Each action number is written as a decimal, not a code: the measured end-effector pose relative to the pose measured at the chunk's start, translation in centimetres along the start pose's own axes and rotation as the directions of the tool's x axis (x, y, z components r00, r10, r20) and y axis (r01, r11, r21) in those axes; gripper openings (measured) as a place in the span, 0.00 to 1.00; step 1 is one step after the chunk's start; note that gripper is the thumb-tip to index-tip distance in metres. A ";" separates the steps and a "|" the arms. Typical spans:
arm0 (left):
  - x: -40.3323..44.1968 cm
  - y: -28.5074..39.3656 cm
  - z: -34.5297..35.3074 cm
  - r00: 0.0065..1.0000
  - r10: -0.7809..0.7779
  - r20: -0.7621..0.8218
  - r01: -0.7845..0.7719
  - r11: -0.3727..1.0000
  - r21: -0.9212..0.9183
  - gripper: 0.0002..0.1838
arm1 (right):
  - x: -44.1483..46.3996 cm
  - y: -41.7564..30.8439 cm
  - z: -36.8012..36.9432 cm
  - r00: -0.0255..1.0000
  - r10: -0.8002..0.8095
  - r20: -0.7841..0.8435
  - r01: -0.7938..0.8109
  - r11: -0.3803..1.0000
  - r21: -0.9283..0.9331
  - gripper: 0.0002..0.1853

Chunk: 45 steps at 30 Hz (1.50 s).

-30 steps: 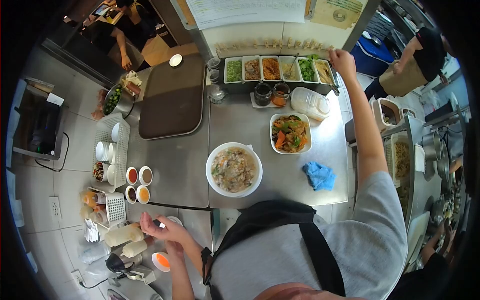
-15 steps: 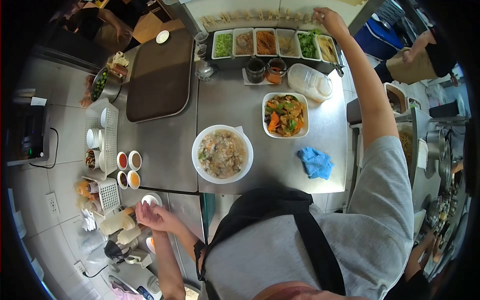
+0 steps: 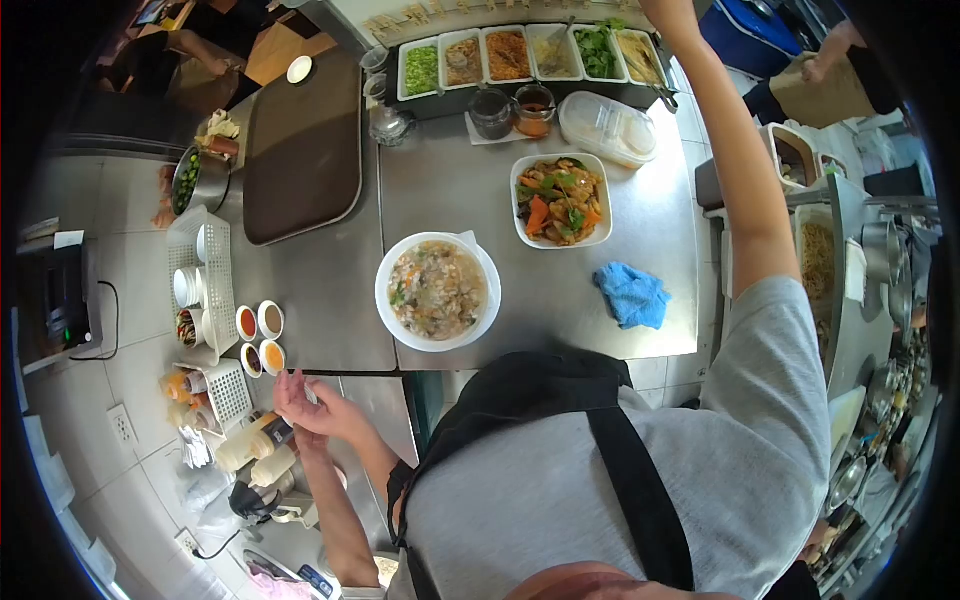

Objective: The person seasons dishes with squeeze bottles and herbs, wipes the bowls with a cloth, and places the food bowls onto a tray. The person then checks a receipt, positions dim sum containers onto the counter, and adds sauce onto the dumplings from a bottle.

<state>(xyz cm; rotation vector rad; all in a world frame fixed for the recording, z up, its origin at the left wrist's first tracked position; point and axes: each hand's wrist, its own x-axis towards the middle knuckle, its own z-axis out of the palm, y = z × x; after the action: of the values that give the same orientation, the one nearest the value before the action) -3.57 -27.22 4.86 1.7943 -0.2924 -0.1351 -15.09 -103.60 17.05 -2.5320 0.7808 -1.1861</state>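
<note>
My left hand [image 3: 322,408] is off the table's front-left edge, palm partly up, fingers stretched out and apart, with nothing visible in it. Another person's forearm [image 3: 330,515] rises from below and ends just under my hand; that person's hand is largely hidden. My right hand [image 3: 668,14] reaches to the top edge, near the row of clothespins [image 3: 480,12]; its fingers are cut off. Before me stand a white bowl of thick soup [image 3: 437,290] and a square white dish of stir-fried vegetables [image 3: 562,202].
White trays of toppings [image 3: 508,55] line the back, with sauce jars [image 3: 534,112] and a clear lidded container [image 3: 608,130] before them. A brown tray [image 3: 303,145] lies left, above small sauce cups [image 3: 271,320]. A blue cloth [image 3: 632,296] lies right. People stand at both sides.
The view has tilted, so the table sits higher and my right fingers leave the frame. My left fingers have spread more. The small white cup near my left hand no longer shows.
</note>
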 end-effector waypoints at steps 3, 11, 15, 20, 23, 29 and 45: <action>0.8 0.3 -0.2 0.990 0.135 0.046 -0.138 0.986 0.093 0.31 | -3.5 -5.1 -4.4 0.986 0.168 0.018 -0.169 0.979 0.118 0.12; -2.5 10.0 18.9 0.964 0.117 0.237 -0.113 0.993 -0.033 0.16 | -19.2 -6.9 -3.2 0.888 0.243 0.390 -0.397 0.834 0.384 0.11; -4.4 8.2 29.5 0.701 -0.149 0.698 0.259 0.964 -0.054 0.21 | -21.1 -7.4 -4.1 0.841 0.338 0.422 -0.480 0.826 0.294 0.13; -2.9 2.2 38.4 0.567 -0.433 0.701 0.534 0.841 0.089 0.25 | -21.1 -8.2 -3.3 0.914 0.171 0.367 -0.312 0.874 0.371 0.09; -1.1 3.0 39.9 0.548 -0.464 0.696 0.600 0.798 0.060 0.17 | -20.5 -8.8 -1.1 0.918 0.012 0.396 -0.168 0.917 0.362 0.09; -1.0 2.4 40.5 0.627 -0.442 0.641 0.490 0.864 0.116 0.16 | -18.4 -7.8 3.5 0.853 -0.175 0.492 0.002 0.944 0.331 0.08; -4.0 4.6 36.9 0.660 -0.373 0.652 0.404 0.908 0.110 0.17 | -17.3 -8.6 3.9 0.672 -0.250 0.697 -0.050 0.924 0.380 0.10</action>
<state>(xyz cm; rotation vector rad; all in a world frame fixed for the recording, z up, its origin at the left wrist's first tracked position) -17.09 -61.77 0.05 1.6836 -0.3938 -1.1066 -18.11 -86.85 7.17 -2.4063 0.1731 -0.1875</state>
